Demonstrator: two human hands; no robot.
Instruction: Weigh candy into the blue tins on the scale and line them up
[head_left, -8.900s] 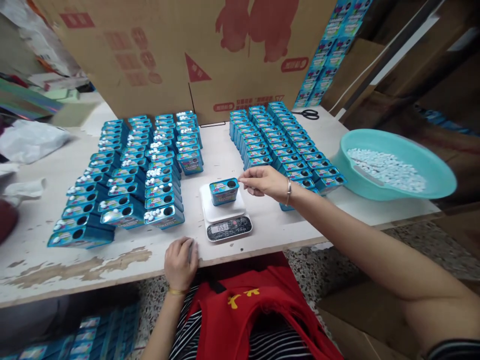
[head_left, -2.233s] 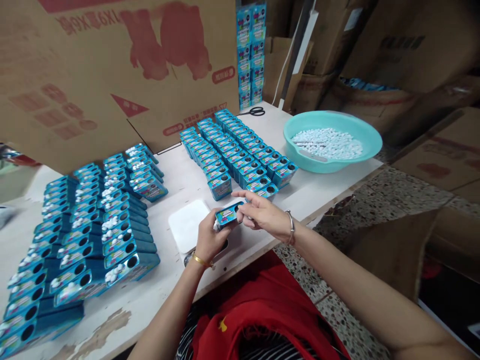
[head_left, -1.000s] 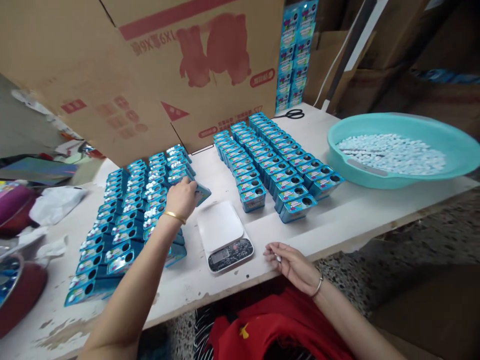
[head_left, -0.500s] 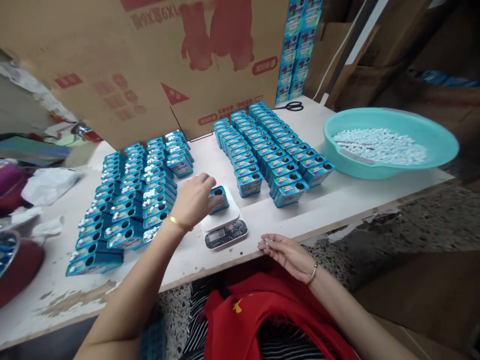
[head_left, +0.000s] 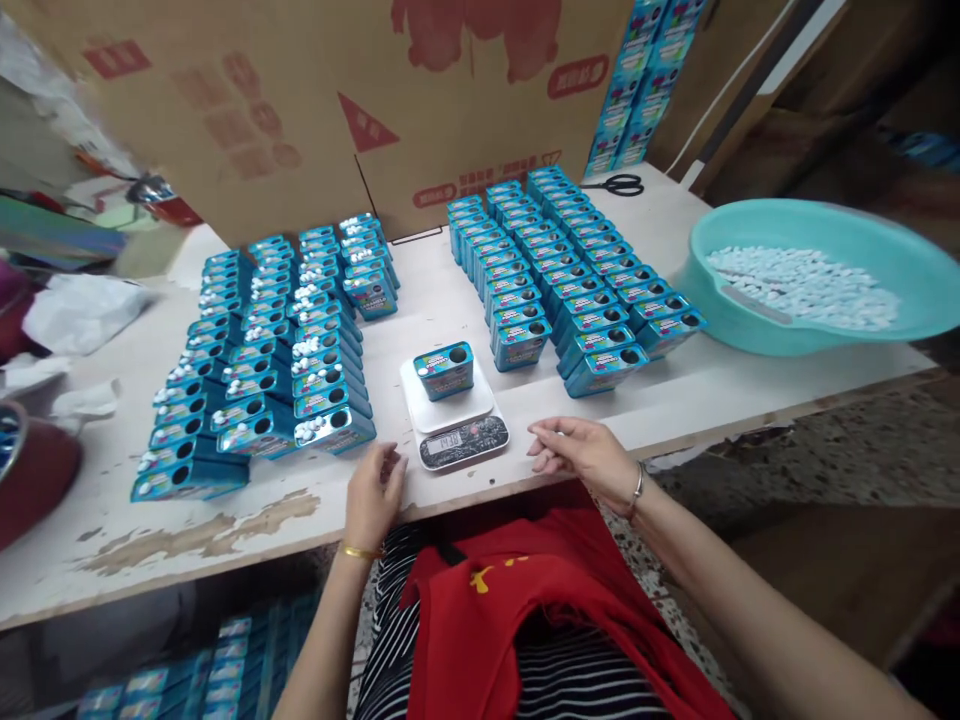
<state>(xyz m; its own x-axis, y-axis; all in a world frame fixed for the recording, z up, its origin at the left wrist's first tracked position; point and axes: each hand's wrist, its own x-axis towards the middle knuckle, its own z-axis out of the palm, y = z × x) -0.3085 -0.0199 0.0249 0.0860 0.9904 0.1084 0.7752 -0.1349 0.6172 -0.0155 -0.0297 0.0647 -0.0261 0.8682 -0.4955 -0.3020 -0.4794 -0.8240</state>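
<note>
head view: small blue tin stands upright on the white kitchen scale, hole in its top facing up, near the front edge of the tabletop about midway along; display shows digits, too blurred to read. left hand rests on the front edge just left of the scale, fingers loosely curled, holding nothing, apart from the tin. right hand rests at the front edge just right of the scale, fingers half curled; a small white speck shows at the fingertips, maybe a candy piece, cannot tell if it is pinched. block of blue tins with white pieces on top fills the left part of the tabletop, second block of blue tins runs from the middle toward the back right. teal basin of white candy pieces sits at the right edge, partly overhanging it. big cardboard box along the back edge, scissors at the back right corner. risks, as judgement: either hand leaning on the scale would throw the reading off; a careless reach could topple the nearest row of tins; the overhanging basin could tip if knocked; loose pieces could roll off the front edge.
</note>
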